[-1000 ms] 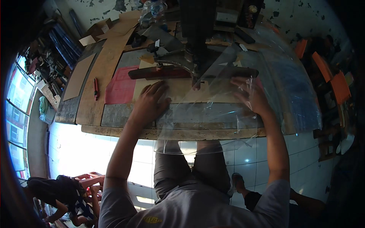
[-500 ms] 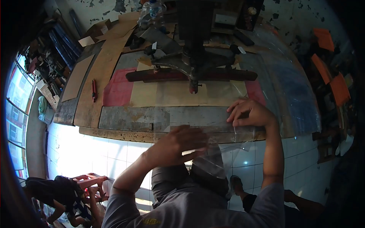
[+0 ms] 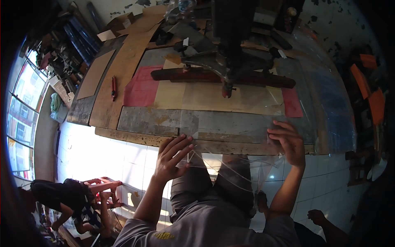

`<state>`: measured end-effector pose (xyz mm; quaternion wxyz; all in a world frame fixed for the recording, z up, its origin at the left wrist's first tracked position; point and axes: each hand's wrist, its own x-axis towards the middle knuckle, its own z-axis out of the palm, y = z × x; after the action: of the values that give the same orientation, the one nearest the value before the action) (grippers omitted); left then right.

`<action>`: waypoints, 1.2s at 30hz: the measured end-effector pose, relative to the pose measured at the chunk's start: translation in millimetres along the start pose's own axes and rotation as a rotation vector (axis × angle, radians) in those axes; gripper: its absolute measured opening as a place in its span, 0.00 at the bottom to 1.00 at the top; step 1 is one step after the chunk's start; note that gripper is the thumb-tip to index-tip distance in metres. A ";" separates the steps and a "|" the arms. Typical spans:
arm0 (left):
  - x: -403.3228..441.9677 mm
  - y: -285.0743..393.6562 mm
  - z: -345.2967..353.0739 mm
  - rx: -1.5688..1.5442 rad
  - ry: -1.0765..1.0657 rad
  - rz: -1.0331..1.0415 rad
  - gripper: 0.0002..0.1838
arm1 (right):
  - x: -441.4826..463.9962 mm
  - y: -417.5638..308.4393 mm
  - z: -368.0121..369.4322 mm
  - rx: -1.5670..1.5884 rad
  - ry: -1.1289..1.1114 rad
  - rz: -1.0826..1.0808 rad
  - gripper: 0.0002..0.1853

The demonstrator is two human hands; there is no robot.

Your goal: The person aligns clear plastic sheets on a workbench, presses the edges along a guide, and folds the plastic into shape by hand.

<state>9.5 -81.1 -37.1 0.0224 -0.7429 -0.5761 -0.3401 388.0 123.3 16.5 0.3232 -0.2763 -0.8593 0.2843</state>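
Note:
A clear plastic sheet (image 3: 230, 168) spans the space between my hands, over my lap and the table's front edge. Its far part seems to lie on the table. At its left side is my left hand (image 3: 175, 156), fingers stretched and apart, with the thumb away from them. My right hand (image 3: 288, 142) is at the sheet's right side, fingers bent against the film; its thumb is mostly hidden. Beyond the sheet, a dark metal press with a long reddish bar (image 3: 222, 77) stands over yellowish board (image 3: 205, 101) and red pieces (image 3: 142, 87).
A red cutter (image 3: 114, 88) lies on the wooden board at left, near a brown cardboard sheet (image 3: 96, 74). Clear film (image 3: 329, 99) covers the table's right side. Another person (image 3: 61, 197) is at lower left by a red stool (image 3: 105, 187). Someone's hand (image 3: 317, 216) shows at lower right.
My left hand has moved left from the sheet's middle to its left side, and its fingers have spread. My right hand stays at the sheet's right side. The view has shifted slightly.

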 end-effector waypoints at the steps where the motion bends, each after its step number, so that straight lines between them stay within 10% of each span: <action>1: -2.6 -1.2 5.0 0.012 0.045 -0.004 0.26 | 0.7 0.6 -0.4 0.008 0.003 -0.025 0.21; 36: -13.5 -14.0 62.0 0.118 0.436 0.009 0.35 | 0.0 6.3 6.5 0.065 0.059 -0.010 0.26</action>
<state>25.6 -61.4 -96.8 0.1914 -0.6517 -0.5733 -0.4581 385.2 125.6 8.2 0.3584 -0.2696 -0.8411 0.3023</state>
